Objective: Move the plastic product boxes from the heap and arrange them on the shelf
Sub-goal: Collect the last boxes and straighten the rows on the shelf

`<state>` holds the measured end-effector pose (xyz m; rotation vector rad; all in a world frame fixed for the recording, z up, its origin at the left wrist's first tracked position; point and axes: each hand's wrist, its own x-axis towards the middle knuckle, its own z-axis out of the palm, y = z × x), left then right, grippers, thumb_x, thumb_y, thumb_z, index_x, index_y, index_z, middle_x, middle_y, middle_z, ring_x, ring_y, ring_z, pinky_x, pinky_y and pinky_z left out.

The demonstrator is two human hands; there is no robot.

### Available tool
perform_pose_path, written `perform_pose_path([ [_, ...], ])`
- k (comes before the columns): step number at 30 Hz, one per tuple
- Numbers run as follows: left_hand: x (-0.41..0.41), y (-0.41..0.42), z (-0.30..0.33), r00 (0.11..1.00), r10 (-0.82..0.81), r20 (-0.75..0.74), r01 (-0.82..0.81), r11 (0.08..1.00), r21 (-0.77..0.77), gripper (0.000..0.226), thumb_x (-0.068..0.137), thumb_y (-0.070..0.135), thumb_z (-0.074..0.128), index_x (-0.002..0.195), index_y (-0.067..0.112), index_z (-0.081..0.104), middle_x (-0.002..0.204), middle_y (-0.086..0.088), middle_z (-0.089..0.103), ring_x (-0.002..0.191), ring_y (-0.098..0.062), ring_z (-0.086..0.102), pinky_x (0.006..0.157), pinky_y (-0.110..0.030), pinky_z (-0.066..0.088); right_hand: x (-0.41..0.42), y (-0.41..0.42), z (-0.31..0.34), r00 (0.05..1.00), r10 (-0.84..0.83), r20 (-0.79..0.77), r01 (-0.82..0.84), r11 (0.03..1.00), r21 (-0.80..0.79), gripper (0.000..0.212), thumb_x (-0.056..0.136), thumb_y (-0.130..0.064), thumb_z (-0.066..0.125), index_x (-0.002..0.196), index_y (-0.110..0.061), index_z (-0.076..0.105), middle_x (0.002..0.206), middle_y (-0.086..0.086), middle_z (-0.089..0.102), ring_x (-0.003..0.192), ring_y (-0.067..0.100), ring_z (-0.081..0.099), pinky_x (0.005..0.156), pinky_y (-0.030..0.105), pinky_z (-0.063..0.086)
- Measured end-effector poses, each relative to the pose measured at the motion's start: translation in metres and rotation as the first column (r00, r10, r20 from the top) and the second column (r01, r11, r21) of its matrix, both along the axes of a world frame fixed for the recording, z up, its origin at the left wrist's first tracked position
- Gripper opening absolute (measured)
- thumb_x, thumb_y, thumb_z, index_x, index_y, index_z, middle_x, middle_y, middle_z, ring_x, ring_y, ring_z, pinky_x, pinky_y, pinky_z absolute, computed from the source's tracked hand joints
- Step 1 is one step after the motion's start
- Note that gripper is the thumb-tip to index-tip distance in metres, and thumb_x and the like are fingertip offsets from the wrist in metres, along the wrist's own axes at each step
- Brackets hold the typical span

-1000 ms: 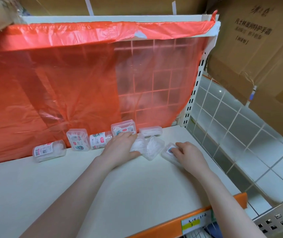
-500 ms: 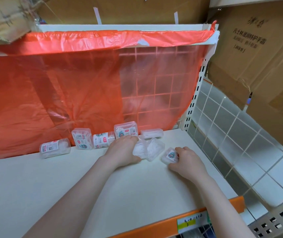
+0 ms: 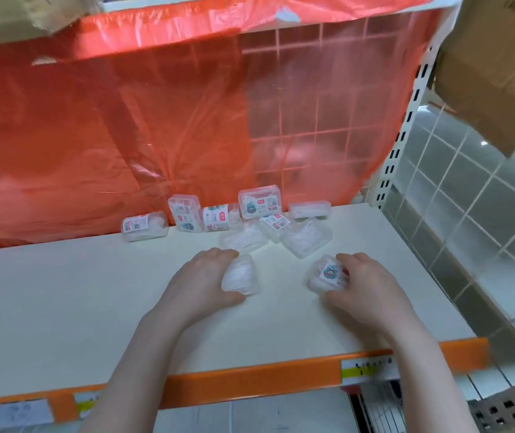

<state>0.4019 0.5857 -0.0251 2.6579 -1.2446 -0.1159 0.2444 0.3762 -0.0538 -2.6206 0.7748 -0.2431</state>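
The left hand [image 3: 198, 284] holds one clear box [image 3: 240, 276] on the white shelf [image 3: 62, 307]. Its grip is curled around the box: the fingers lie over the far edge and the thumb is under the near side, so the left part of the box is hidden. The white content inside is blurred and I cannot tell what it is.

The right hand [image 3: 364, 285] holds a second clear box [image 3: 328, 273], the one with a small cartoon sticker on top. Its grip pinches the box between the fingers at the far corner and the thumb at the near edge. The right side of this box is covered by the hand.

Both boxes are in the middle of the shelf, apart from each other, and in front of the heap [image 3: 278, 232]. The heap lies at the back, just before the red plastic sheet [image 3: 125, 135]. Some boxes there overlap, so their exact number is hard to tell. To the left of it, three more boxes stand or lie in a loose row [image 3: 184, 217] against the sheet. Their labels are too small to read.

The sheet hides most of what is behind the shelf; only a wire grid [image 3: 318, 120] shows through it. The orange front strip [image 3: 250, 382] carries a price tag [image 3: 365, 368] whose writing is not readable. Cardboard cartons [image 3: 493, 73] at the top right are cut off by the frame.
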Motion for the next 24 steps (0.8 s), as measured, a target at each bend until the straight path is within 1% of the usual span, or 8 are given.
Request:
perform_pose_path([
  [3, -0.001, 0.024, 0.000, 1.000, 0.016, -0.013, -0.016, 1.000, 0.001, 0.074, 0.075, 0.048, 0.068, 0.140, 0.027, 0.038, 0.136, 0.007, 0.046, 0.124, -0.012, 0.041, 0.098, -0.028, 0.038, 0.002, 0.023, 0.005, 0.998, 0.063, -0.006, -0.063, 0.998, 0.000, 0.042, 0.072, -0.033, 0.063, 0.111, -0.020, 0.054, 0.099, -0.002, 0.050, 0.097, 0.019, 0.050, 0.071, 0.029, 0.039],
  [5, -0.001, 0.041, 0.003, 0.999, 0.036, -0.014, -0.036, 0.999, -0.018, 0.074, 0.075, 0.047, 0.068, 0.140, 0.028, 0.037, 0.137, 0.008, 0.045, 0.125, -0.012, 0.041, 0.098, -0.026, 0.037, 0.006, 0.041, 0.012, 0.994, 0.111, 0.002, -0.111, 0.994, -0.005, 0.047, 0.073, -0.034, 0.063, 0.117, -0.019, 0.054, 0.106, 0.000, 0.053, 0.102, 0.019, 0.051, 0.078, 0.030, 0.043],
  [7, -0.001, 0.062, 0.005, 0.998, 0.054, -0.020, -0.054, 0.998, -0.039, 0.074, 0.075, 0.046, 0.069, 0.140, 0.028, 0.037, 0.138, 0.008, 0.044, 0.126, -0.012, 0.040, 0.099, -0.025, 0.036, 0.011, 0.063, 0.019, 0.988, 0.157, 0.013, -0.157, 0.988, -0.013, 0.051, 0.074, -0.034, 0.064, 0.121, -0.017, 0.053, 0.111, 0.002, 0.054, 0.105, 0.020, 0.052, 0.083, 0.031, 0.044],
  [11, 0.001, 0.121, 0.013, 0.995, 0.102, -0.014, -0.103, 0.992, -0.076, 0.075, 0.075, 0.045, 0.070, 0.140, 0.027, 0.037, 0.139, 0.006, 0.044, 0.127, -0.013, 0.040, 0.101, -0.024, 0.034, 0.027, 0.122, 0.030, 0.973, 0.227, 0.045, -0.225, 0.973, -0.045, 0.055, 0.074, -0.038, 0.064, 0.123, -0.017, 0.052, 0.113, 0.002, 0.054, 0.107, 0.020, 0.052, 0.084, 0.030, 0.042],
  [15, 0.006, 0.206, 0.019, 0.986, 0.165, 0.003, -0.164, 0.983, -0.076, 0.074, 0.076, 0.043, 0.071, 0.140, 0.025, 0.038, 0.137, 0.003, 0.046, 0.126, -0.016, 0.041, 0.102, -0.029, 0.035, 0.045, 0.202, 0.036, 0.952, 0.296, 0.081, -0.291, 0.954, -0.066, 0.058, 0.074, -0.042, 0.065, 0.124, -0.017, 0.051, 0.113, 0.003, 0.055, 0.108, 0.022, 0.051, 0.086, 0.032, 0.041],
  [20, 0.011, 0.326, 0.023, 0.963, 0.271, 0.013, -0.270, 0.961, -0.063, 0.073, 0.076, 0.044, 0.071, 0.139, 0.025, 0.039, 0.135, 0.002, 0.046, 0.125, -0.018, 0.042, 0.099, -0.029, 0.036, 0.073, 0.320, 0.035, 0.914, 0.395, 0.087, -0.387, 0.917, -0.095, 0.056, 0.074, -0.035, 0.065, 0.124, -0.013, 0.052, 0.114, 0.006, 0.055, 0.108, 0.025, 0.050, 0.087, 0.033, 0.041],
  [24, 0.008, 0.425, 0.024, 0.925, 0.379, 0.019, -0.377, 0.924, -0.066, 0.071, 0.074, 0.043, 0.073, 0.135, 0.023, 0.043, 0.130, -0.001, 0.050, 0.121, -0.021, 0.044, 0.095, -0.029, 0.037, 0.094, 0.412, 0.034, 0.876, 0.470, 0.109, -0.460, 0.882, -0.104, 0.055, 0.075, -0.033, 0.065, 0.124, -0.011, 0.051, 0.115, 0.008, 0.055, 0.110, 0.027, 0.050, 0.088, 0.034, 0.040],
])
